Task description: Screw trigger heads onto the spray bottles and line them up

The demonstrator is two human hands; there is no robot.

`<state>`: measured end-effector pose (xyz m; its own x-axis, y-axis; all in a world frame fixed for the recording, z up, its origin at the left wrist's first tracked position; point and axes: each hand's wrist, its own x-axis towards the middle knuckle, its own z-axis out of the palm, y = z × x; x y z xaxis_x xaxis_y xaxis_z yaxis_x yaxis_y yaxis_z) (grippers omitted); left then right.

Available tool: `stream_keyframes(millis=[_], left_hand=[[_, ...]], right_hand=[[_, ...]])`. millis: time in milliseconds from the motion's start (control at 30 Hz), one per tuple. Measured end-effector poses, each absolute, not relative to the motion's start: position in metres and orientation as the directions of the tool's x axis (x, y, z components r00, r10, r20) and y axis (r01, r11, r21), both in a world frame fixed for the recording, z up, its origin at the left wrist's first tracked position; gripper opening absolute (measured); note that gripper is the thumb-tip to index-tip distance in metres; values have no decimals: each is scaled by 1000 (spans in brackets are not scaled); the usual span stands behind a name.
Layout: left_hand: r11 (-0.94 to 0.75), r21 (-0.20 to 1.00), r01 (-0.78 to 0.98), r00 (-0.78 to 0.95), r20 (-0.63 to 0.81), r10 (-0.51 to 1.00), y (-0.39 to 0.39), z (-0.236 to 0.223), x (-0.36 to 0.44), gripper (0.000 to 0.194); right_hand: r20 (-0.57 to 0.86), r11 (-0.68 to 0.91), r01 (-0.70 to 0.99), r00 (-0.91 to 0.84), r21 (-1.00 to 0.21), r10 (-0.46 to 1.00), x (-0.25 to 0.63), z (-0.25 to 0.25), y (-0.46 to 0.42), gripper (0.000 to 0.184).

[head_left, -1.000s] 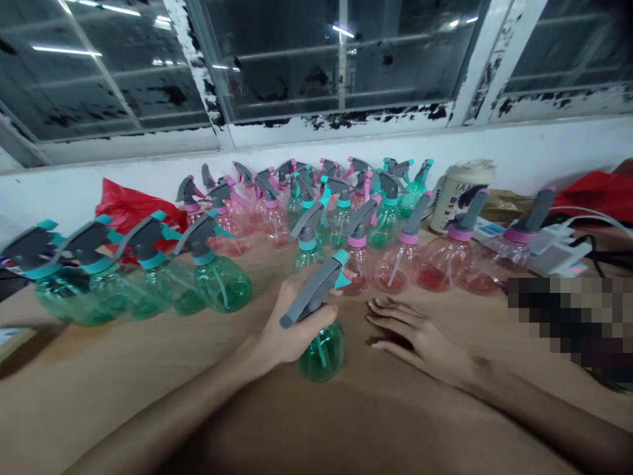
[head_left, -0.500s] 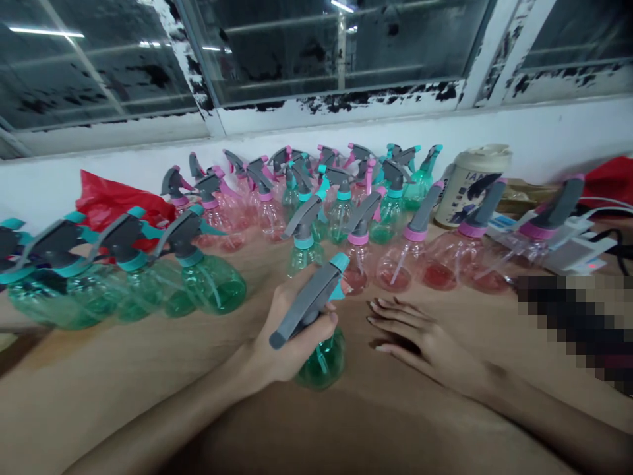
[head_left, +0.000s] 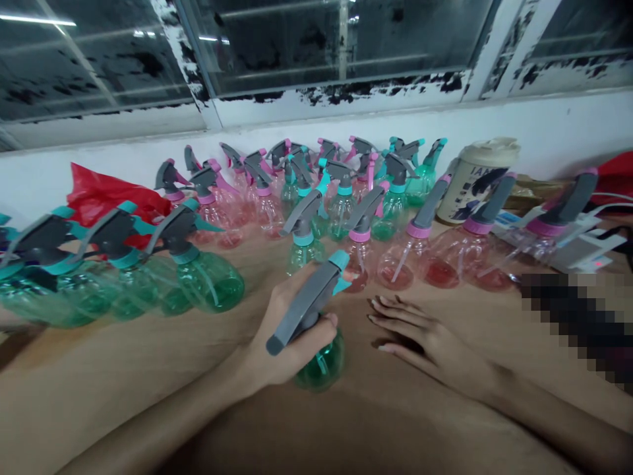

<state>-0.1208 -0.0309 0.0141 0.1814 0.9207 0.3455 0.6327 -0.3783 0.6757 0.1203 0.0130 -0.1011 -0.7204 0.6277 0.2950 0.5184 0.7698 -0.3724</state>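
My left hand [head_left: 287, 330] is closed around the neck of a green spray bottle [head_left: 324, 366] with a grey and turquoise trigger head. The bottle stands upright on the wooden table [head_left: 208, 409], its collar hidden by my fingers. To the right, my right hand [head_left: 420, 336] lies palm down on the table, fingers stretched out, apart from the bottle. Just beyond my left hand is another green spray bottle [head_left: 302, 254], and beside it a pink one [head_left: 360, 260]. Further pink bottles [head_left: 395, 267] stand in a row past my right hand.
A row of green spray bottles [head_left: 210, 284] lines the left side. Several pink and green ones crowd the back by the wall [head_left: 297, 128]. At the back right are a cream tumbler [head_left: 477, 178] and a white device [head_left: 583, 247]. A red plastic bag [head_left: 109, 201] lies back left.
The view has shifted slightly. My left hand keeps its grip on the green spray bottle, and my right hand rests in the same place.
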Motion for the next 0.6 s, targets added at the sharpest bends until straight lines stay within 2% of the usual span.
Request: stream_keyframes(millis=[133,300,467,600], left_hand=[[-372,673,639,129,382,915,-32,11,-117,1],[-394,666,633,106,429,897,-33,8,-116,23],[-391,684,616,114,414,903,-32,6,-116,31],[-348,734,584,130,339,932,-32,7,-116,37]], right_hand=[[266,769,525,-733,-366,626,121,-99,13,43],[226,766,547,-743,-339,630,121,-97,11,44],[232,768,541,-744,-343,627,121,-97,10,44],[218,764,550,-744,-338,632,122,-98,11,43]])
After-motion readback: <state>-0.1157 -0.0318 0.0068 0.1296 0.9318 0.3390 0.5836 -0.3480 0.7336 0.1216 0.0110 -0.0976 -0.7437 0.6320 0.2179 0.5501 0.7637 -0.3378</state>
